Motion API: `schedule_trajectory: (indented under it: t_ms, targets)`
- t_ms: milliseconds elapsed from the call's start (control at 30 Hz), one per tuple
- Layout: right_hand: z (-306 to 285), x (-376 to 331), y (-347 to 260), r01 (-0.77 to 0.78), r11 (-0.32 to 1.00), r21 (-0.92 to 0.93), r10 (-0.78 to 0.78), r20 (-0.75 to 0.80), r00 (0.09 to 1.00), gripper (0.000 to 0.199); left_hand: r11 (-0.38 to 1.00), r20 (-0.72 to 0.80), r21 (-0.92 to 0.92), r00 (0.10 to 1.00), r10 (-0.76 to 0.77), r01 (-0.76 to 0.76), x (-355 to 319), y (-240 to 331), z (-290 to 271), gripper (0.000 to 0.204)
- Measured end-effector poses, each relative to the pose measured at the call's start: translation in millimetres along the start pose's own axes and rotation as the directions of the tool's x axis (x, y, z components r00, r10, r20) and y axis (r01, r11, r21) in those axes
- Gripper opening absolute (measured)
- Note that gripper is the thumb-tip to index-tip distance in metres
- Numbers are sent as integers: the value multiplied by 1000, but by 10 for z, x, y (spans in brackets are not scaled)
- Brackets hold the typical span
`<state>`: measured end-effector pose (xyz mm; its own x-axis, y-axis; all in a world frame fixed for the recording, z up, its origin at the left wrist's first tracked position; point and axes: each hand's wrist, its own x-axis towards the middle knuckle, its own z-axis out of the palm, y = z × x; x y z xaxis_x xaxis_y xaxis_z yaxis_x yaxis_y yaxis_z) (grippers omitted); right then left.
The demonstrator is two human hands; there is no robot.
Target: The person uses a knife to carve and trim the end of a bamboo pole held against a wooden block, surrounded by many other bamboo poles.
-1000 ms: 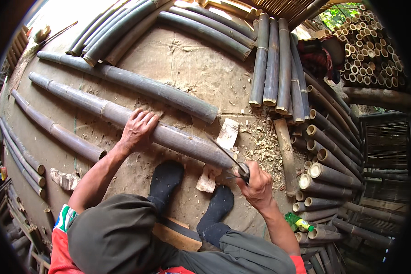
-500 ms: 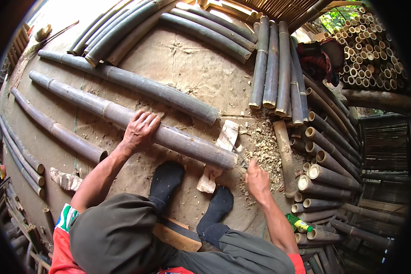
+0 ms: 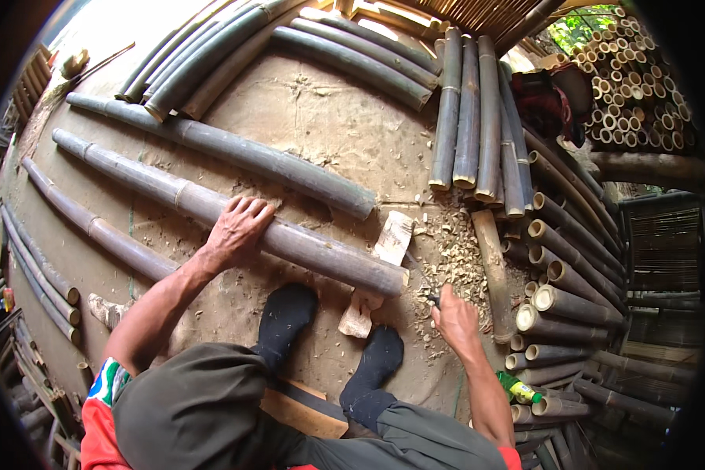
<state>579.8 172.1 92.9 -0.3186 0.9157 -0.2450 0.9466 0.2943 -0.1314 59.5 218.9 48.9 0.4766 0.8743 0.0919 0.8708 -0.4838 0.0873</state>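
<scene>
Clasping bamboo [image 3: 321, 252], left hand [image 3: 240, 225] palm-down, right hand [image 3: 456, 319] curled, apparently round handle [image 3: 434, 299]

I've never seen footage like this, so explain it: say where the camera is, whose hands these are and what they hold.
There is no machine: a person works bare-handed, seen from a wide fisheye camera on the head, which bends straight edges. The left hand curls over a bamboo pole, whose right end passes over pale wood. The right hand holds a dark tool, barely visible. On the ground lie pale shavings and more bamboo poles.
</scene>
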Motion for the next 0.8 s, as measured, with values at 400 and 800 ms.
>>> schedule_trajectory:
  t_ms: [400, 800]
  targets:
    - [112, 83, -210, -129, 991, -35, 132, 149, 980, 27, 988, 412, -144, 911, 13, 50, 488, -216, -197, 70]
    - [169, 76, -214, 30, 999, -44, -31, -8, 1000, 28, 986, 417, -147, 909, -8, 76, 441, -251, -136, 72]
